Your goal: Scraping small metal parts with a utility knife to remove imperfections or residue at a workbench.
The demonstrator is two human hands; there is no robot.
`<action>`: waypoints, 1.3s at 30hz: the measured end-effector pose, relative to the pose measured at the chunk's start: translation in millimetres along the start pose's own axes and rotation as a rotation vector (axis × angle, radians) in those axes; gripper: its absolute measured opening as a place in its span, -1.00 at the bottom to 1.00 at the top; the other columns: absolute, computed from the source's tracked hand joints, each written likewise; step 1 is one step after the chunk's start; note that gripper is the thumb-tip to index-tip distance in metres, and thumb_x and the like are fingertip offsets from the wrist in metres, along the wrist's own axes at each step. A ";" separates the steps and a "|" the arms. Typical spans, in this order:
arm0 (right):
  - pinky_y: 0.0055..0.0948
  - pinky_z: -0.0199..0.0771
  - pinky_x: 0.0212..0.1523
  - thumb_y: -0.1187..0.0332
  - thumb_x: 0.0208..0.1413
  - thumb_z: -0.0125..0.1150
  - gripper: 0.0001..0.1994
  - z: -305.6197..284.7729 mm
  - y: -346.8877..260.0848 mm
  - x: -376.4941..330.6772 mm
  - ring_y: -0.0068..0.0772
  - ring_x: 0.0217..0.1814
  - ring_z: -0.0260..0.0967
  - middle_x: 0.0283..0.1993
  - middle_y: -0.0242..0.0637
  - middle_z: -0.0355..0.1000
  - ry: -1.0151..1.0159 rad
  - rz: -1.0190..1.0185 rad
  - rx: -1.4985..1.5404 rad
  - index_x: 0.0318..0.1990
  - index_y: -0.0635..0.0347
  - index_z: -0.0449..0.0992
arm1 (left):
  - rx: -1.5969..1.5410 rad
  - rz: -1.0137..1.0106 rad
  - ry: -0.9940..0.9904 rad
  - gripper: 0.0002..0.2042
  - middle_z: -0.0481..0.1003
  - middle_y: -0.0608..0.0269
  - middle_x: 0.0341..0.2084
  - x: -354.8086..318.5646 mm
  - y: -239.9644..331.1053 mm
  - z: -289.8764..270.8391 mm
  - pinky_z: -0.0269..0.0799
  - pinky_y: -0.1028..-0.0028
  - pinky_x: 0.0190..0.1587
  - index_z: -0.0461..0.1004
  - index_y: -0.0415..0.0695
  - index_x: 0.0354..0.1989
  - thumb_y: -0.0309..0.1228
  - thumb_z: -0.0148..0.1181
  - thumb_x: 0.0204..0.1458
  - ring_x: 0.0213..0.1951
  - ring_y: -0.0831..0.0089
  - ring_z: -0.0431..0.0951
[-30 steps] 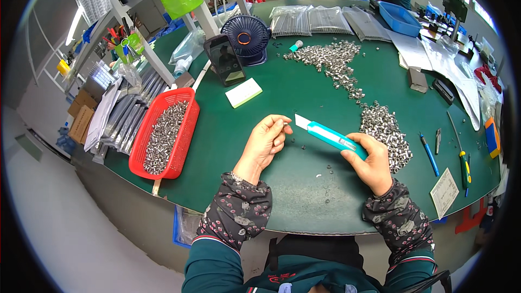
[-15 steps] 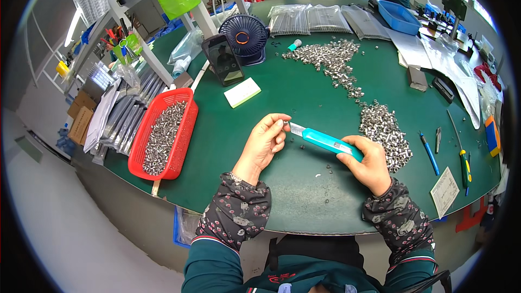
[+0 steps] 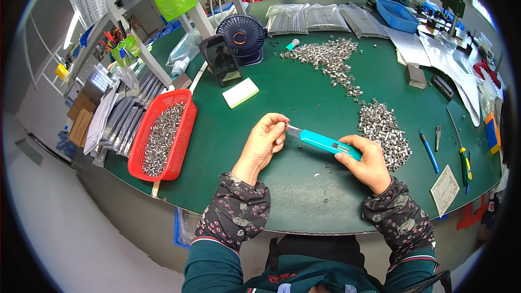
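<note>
One dark label (image 3: 342, 148) on turquoise knife (image 3: 319, 140)

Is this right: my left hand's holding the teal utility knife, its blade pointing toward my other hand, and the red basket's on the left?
Wrong hand: the head view shows your right hand holding the teal utility knife. The blade does point toward your other hand, and the red basket is on the left.

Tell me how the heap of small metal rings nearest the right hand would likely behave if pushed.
The heap of rings would probably spread and scatter rather than slide as one, since its pieces lie loose. Some might roll, as they look short and round. Each seems likely to stay stiff, given its shiny, metallic look.
</note>
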State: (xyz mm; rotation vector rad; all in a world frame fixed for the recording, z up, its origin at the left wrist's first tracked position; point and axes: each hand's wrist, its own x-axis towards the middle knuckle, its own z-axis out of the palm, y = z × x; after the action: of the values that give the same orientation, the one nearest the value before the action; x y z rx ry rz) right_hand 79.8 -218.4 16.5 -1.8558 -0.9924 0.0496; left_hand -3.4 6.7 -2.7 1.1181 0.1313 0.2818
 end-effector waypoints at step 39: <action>-0.50 0.27 -0.53 0.37 -0.17 0.19 -0.75 0.6 1.0 -0.5 -0.39 -0.56 0.30 -0.51 -0.20 0.36 0.206 -0.030 0.032 -0.30 0.27 0.38 | -0.097 -0.020 0.070 -0.90 0.31 0.33 -0.52 -1.1 -1.6 -2.1 0.05 0.78 -0.71 0.34 -0.19 -0.31 -0.46 -0.02 0.01 -0.64 0.72 0.18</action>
State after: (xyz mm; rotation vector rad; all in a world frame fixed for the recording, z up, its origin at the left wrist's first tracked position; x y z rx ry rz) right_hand 79.8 -218.4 15.2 -1.7765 -0.8707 -0.1399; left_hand -4.6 7.5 -5.1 1.0107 0.1887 0.3059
